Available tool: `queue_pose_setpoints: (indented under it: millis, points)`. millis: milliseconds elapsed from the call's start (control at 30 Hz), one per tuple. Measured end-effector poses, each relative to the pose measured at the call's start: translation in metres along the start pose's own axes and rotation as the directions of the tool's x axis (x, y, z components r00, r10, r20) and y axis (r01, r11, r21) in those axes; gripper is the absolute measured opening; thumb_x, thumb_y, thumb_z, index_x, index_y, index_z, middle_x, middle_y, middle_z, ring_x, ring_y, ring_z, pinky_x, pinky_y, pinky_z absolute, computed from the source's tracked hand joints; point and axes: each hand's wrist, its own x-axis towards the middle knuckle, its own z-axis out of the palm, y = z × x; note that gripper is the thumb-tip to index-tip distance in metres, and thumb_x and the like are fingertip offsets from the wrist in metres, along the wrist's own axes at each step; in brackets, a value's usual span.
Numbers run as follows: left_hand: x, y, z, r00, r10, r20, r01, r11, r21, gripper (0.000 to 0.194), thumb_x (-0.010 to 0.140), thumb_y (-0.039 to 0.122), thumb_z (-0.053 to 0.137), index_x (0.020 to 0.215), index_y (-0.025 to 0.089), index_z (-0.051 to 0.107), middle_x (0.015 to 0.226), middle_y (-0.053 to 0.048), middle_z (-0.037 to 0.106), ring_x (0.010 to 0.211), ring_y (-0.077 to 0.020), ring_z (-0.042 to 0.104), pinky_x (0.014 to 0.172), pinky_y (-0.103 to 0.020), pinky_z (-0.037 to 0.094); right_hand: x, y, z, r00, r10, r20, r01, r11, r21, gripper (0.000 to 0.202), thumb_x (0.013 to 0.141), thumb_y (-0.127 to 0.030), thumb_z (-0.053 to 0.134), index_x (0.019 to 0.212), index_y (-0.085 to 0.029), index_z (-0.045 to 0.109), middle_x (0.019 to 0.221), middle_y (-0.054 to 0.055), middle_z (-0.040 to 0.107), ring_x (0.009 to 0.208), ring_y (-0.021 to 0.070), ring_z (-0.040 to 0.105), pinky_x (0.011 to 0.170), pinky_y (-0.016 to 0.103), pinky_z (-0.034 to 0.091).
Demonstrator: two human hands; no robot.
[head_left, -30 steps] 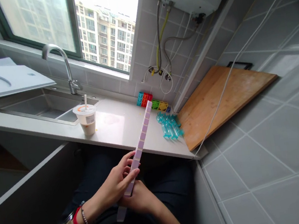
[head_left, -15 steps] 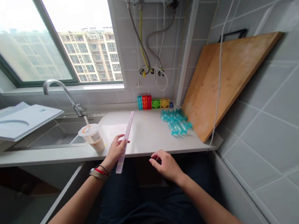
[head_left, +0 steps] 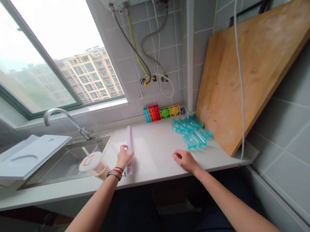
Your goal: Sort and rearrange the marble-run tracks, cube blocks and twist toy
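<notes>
My left hand (head_left: 124,156) is closed on a long, thin, pale lilac ruler (head_left: 130,139), its fingers and thumb across the lower half. The ruler is on or just above the white counter (head_left: 151,157), pointing toward the back wall; whether it lies fully flat I cannot tell. Left of that wrist is a lidded drink cup (head_left: 93,164) with a straw, partly behind the wrist. My right hand (head_left: 186,160) is curled into a loose fist over the front of the counter, with nothing visible in it. Beyond it lie several clear teal plastic pieces (head_left: 192,130).
A row of coloured toy blocks (head_left: 165,112) stands along the back wall. A large wooden board (head_left: 251,70) leans at the right, a white cord (head_left: 239,64) hanging before it. At the left are the sink (head_left: 65,168), the tap (head_left: 67,117) and a white panel (head_left: 32,155).
My left hand has brought the ruler from over the counter's front edge inward onto or near the surface. My right hand has moved forward over the counter and curled tighter. The view has shifted.
</notes>
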Motion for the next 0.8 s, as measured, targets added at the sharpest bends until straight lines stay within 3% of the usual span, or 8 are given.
queue_pose_setpoints:
  millis: [267,533,700,800]
  points:
    - [0.037,0.000,0.018,0.998,-0.051,-0.024,0.056,0.945,0.322,0.044,0.089,0.030,0.059,0.130,0.016,0.049,0.110,-0.020,0.074,0.099,-0.0322,0.072,0.079,-0.036,0.049,0.002,0.009,-0.001,0.997,0.078,-0.010,-0.077,0.991,0.113,0.031,0.095,-0.039,0.054,0.074,-0.020,0.067,0.066,0.001,0.065,0.064,0.0165,0.058,0.064,0.028,0.041]
    - [0.042,-0.010,0.022,0.999,-0.041,-0.016,0.043,0.836,0.547,0.042,0.094,0.031,0.049,0.133,0.014,0.052,0.113,-0.026,0.071,0.116,-0.0413,0.066,0.088,-0.048,0.049,0.000,0.008,-0.001,0.997,0.083,-0.006,-0.082,0.989,0.127,0.032,0.094,-0.041,0.055,0.072,-0.021,0.067,0.064,0.000,0.062,0.063,0.0164,0.057,0.063,0.028,0.041]
    - [0.041,-0.017,0.019,0.999,-0.032,0.027,0.010,0.809,0.588,0.037,0.098,0.025,0.047,0.132,0.015,0.055,0.112,-0.021,0.072,0.116,-0.0375,0.065,0.091,-0.047,0.049,0.000,0.009,0.000,0.996,0.085,-0.008,-0.083,0.989,0.119,0.032,0.094,-0.041,0.054,0.073,-0.020,0.067,0.065,0.000,0.064,0.063,0.0166,0.058,0.064,0.028,0.041]
    - [0.044,-0.022,0.014,0.999,-0.036,0.039,0.006,0.807,0.591,0.036,0.102,0.035,0.051,0.133,0.016,0.057,0.118,-0.014,0.069,0.111,-0.0302,0.066,0.093,-0.047,0.051,0.001,0.010,0.000,0.996,0.086,-0.013,-0.084,0.990,0.114,0.032,0.094,-0.041,0.055,0.072,-0.020,0.067,0.064,0.000,0.063,0.062,0.0163,0.057,0.063,0.028,0.040]
